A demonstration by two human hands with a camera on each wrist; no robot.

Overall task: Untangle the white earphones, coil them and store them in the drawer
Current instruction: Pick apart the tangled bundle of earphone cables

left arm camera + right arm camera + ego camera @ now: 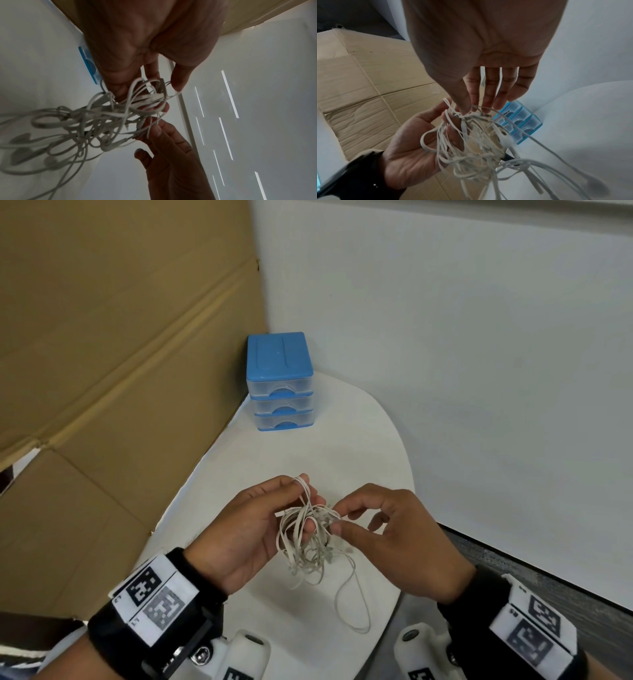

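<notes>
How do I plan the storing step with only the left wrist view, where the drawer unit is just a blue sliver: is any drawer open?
Observer: No. The head view shows the drawer unit as three stacked drawers, all pushed in.
Operator: Where does it stand?
Observer: At the far end of the white table, next to the cardboard, beyond both hands.
Operator: Are the cords off the table?
Observer: Mostly. The left hand and right hand hold the earphones up as a tangle, but a long loop droops on the near side and seems to reach the tabletop.
</notes>
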